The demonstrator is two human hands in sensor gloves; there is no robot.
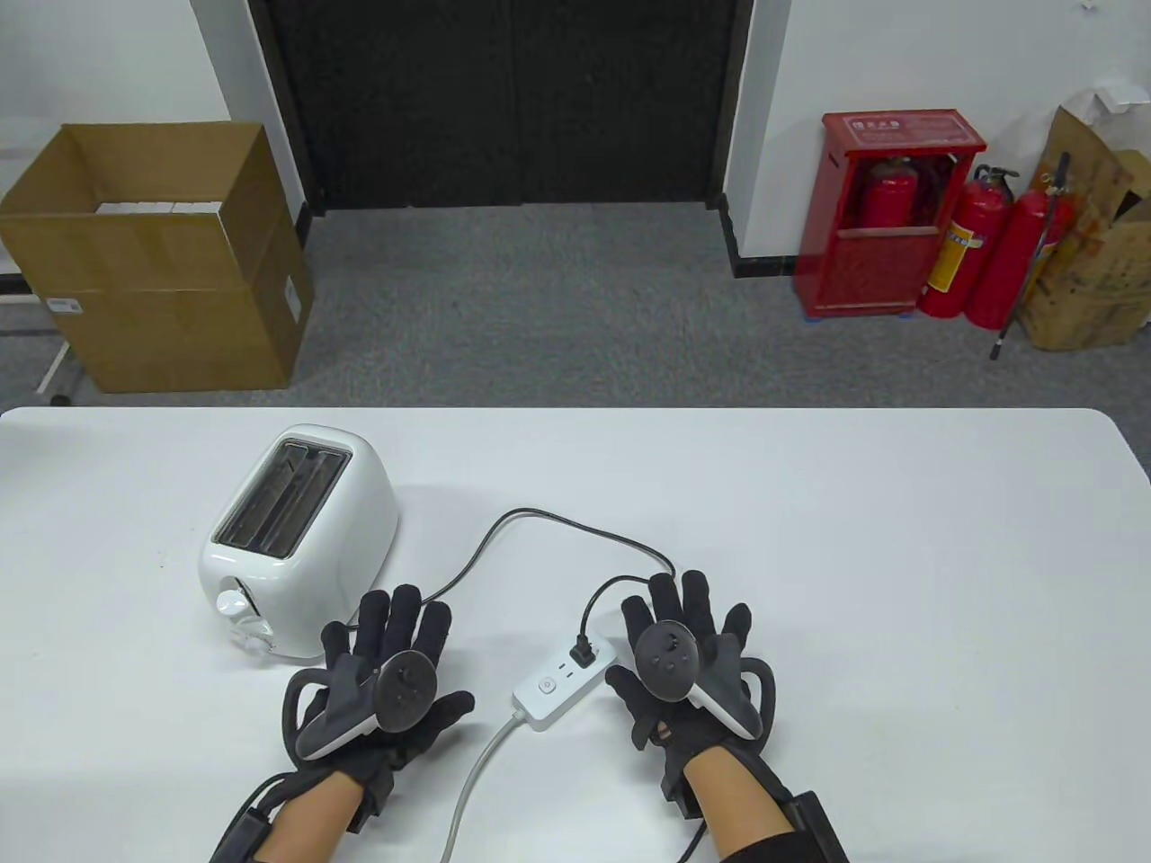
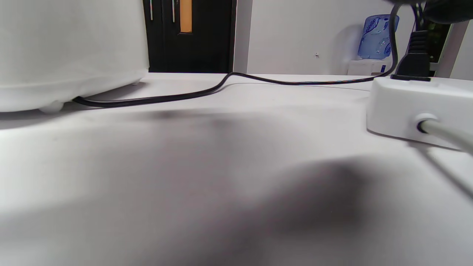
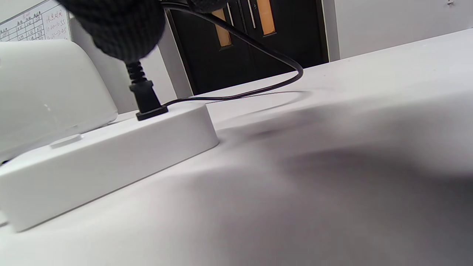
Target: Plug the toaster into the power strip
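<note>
Resting flat on the table (image 1: 809, 503), my right hand (image 1: 681, 670) lies palm down with fingers spread, gripping nothing. It sits just right of the power strip (image 1: 565, 680); whether the thumb touches the strip's edge, I cannot tell. My left hand (image 1: 382, 679) is likewise flat, fingers splayed, holding nothing, just left of the strip and right in front of the toaster (image 1: 297, 530).

Plug (image 1: 584, 653): black, standing upright in the strip's far socket; right wrist view shows its base flush against the strip's top face (image 3: 147, 107). Strip's round button (image 1: 545, 684) sits on the near half. Strip's grey cable (image 1: 468, 791) leaves the near end and runs toward the table's near edge.

Toaster cord (image 1: 539, 521): black, arcs up from the plug, loops across the table and runs back to the toaster's base. Toaster is white, two slots up, knob facing me, at left.
</note>
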